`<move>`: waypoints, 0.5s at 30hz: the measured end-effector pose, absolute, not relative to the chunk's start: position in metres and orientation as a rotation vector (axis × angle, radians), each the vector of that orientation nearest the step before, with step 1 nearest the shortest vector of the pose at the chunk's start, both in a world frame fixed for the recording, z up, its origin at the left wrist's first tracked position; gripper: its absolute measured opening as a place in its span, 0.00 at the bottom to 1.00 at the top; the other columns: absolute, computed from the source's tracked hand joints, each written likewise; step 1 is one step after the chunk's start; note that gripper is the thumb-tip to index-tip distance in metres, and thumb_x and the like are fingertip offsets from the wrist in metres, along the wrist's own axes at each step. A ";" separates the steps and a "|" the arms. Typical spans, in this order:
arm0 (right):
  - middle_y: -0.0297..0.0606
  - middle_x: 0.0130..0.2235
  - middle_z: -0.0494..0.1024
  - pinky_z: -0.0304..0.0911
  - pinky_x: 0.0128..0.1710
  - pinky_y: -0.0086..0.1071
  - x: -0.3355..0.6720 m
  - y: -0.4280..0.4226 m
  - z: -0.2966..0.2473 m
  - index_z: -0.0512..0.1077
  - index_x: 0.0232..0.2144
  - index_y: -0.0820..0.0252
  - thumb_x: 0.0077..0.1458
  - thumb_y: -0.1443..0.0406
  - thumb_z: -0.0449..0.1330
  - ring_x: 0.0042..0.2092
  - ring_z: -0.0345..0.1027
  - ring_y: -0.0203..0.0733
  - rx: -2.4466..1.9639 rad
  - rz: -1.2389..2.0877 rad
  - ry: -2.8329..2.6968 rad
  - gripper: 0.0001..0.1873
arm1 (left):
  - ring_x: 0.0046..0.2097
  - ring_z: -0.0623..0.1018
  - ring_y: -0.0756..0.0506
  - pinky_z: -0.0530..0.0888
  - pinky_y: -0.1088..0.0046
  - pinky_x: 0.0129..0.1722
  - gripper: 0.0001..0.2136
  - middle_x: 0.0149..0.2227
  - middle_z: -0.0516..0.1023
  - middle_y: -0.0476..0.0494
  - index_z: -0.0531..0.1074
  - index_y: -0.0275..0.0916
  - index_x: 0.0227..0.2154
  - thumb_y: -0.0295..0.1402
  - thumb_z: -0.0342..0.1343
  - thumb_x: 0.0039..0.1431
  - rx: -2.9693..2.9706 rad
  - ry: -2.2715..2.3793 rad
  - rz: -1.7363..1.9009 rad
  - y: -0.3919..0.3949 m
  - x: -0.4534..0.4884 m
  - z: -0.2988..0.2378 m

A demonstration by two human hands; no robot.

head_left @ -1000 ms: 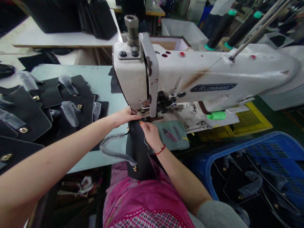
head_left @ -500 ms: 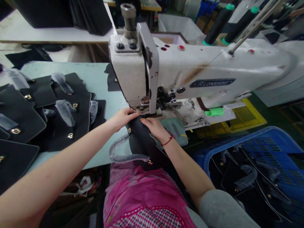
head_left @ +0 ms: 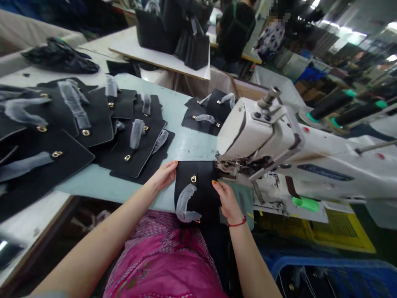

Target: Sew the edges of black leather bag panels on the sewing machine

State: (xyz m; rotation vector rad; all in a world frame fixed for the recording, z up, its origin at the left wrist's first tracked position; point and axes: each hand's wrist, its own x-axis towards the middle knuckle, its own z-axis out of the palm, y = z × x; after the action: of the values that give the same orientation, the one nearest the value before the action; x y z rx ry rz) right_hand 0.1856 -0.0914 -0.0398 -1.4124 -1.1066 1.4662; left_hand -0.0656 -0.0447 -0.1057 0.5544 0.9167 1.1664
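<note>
A black bag panel (head_left: pixel 206 198) lies at the table's front edge, its upper right corner by the needle area of the white sewing machine (head_left: pixel 237 128). It carries gold fittings and a handle wrapped in clear plastic (head_left: pixel 186 205). My left hand (head_left: pixel 166 174) pinches the panel's upper left corner between thumb and fingers. My right hand (head_left: pixel 226 198) grips its right edge, just below the machine's foot, with the thumb on top. The fingers under the panel are hidden.
Several similar black panels (head_left: pixel 133 145) overlap on the pale blue tabletop (head_left: pixel 180 145) to the left. More panels (head_left: pixel 206 111) lie behind the machine head. A blue basket (head_left: pixel 335 263) holding panels stands at lower right, near a yellow crate (head_left: pixel 338 229). A person (head_left: pixel 237 31) is farther back.
The view has swung left and up. My left hand has moved from beside the needle to the panel's left corner. My right hand has shifted to its right edge, and the panel lies flatter.
</note>
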 end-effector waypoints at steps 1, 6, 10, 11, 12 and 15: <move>0.32 0.27 0.71 0.59 0.36 0.31 0.185 -0.092 -0.042 0.70 0.25 0.58 0.50 0.52 0.64 0.32 0.62 0.39 -1.412 1.485 -1.067 0.17 | 0.35 0.79 0.44 0.77 0.66 0.41 0.16 0.33 0.80 0.40 0.75 0.35 0.33 0.42 0.67 0.48 0.515 0.910 1.209 -0.046 -0.063 -0.107; 0.36 0.32 0.77 0.63 0.42 0.37 0.181 -0.095 -0.050 0.74 0.28 0.56 0.51 0.52 0.63 0.37 0.69 0.44 -1.421 1.482 -1.062 0.14 | 0.33 0.78 0.50 0.77 0.72 0.41 0.10 0.31 0.77 0.46 0.70 0.37 0.30 0.39 0.60 0.57 0.381 1.001 1.444 -0.050 -0.058 -0.112; 0.41 0.34 0.79 0.65 0.43 0.40 0.182 -0.097 -0.054 0.75 0.31 0.56 0.53 0.52 0.62 0.39 0.71 0.47 -1.444 1.400 -1.125 0.14 | 0.35 0.77 0.50 0.76 0.71 0.39 0.10 0.38 0.76 0.44 0.70 0.38 0.34 0.40 0.58 0.58 0.414 1.195 1.534 -0.079 -0.060 -0.108; 0.41 0.34 0.79 0.65 0.42 0.40 0.182 -0.098 -0.055 0.76 0.31 0.57 0.54 0.52 0.61 0.38 0.71 0.48 -1.441 1.386 -1.146 0.15 | 0.38 0.77 0.48 0.75 0.69 0.42 0.11 0.42 0.75 0.43 0.72 0.39 0.37 0.40 0.60 0.56 0.442 1.234 1.545 -0.090 -0.060 -0.104; 0.42 0.34 0.79 0.65 0.41 0.40 0.183 -0.098 -0.056 0.75 0.32 0.57 0.54 0.52 0.61 0.38 0.71 0.48 -1.436 1.374 -1.162 0.15 | 0.42 0.77 0.46 0.75 0.67 0.45 0.12 0.46 0.75 0.42 0.73 0.40 0.40 0.39 0.62 0.54 0.504 1.271 1.546 -0.101 -0.059 -0.101; 0.41 0.34 0.79 0.66 0.40 0.38 0.184 -0.100 -0.057 0.75 0.33 0.58 0.56 0.51 0.60 0.38 0.71 0.47 -1.426 1.349 -1.211 0.17 | 0.58 0.70 0.38 0.66 0.57 0.59 0.22 0.59 0.68 0.37 0.73 0.42 0.50 0.37 0.65 0.51 0.953 1.386 1.430 -0.125 -0.052 -0.091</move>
State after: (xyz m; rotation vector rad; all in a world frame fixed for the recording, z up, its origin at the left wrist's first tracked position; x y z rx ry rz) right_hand 0.1835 -0.1005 -0.0569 -1.4256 -1.2108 1.3487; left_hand -0.0518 -0.1250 -0.0907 0.9531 1.3860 1.4300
